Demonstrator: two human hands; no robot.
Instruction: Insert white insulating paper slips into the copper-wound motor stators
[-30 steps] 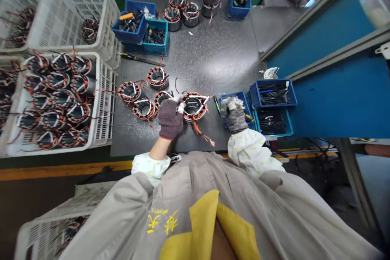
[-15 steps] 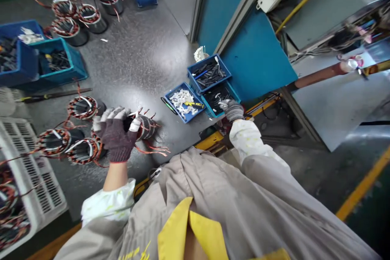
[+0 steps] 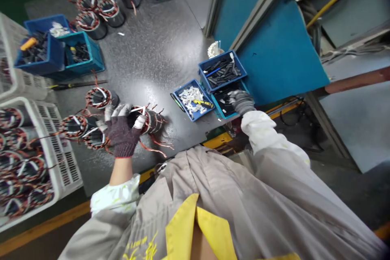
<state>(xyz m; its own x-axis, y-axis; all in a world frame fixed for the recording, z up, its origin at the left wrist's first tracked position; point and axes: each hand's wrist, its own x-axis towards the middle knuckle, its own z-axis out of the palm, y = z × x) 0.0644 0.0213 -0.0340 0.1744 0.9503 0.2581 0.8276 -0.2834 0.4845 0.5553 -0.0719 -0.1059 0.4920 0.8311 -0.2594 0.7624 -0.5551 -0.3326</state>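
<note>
My left hand (image 3: 123, 134), in a dark knit glove with pale fingertips, lies over the wound end of a motor stator (image 3: 152, 121). Thumb and fingers grip that end; the stator lies on its side with copper leads trailing off. Left of this hand stand several more stators (image 3: 99, 97) with white ties on their windings. My right hand (image 3: 242, 101), in a grey glove, reaches into a teal bin (image 3: 227, 116) of small black tube pieces. Its fingers are curled together; what they hold, if anything, I cannot make out.
A blue tray (image 3: 193, 118) holds white scraps and a yellow-handled cutter (image 3: 203, 103). Behind the teal bin is a blue bin (image 3: 222, 71) of black sleeves. White crates (image 3: 65, 166) stand at left. A blue panel (image 3: 283, 53) rises at right.
The view has shifted, showing more of the stator-filled crate. My right hand has gone a little deeper into the teal bin. My left hand stays on the same stator.
</note>
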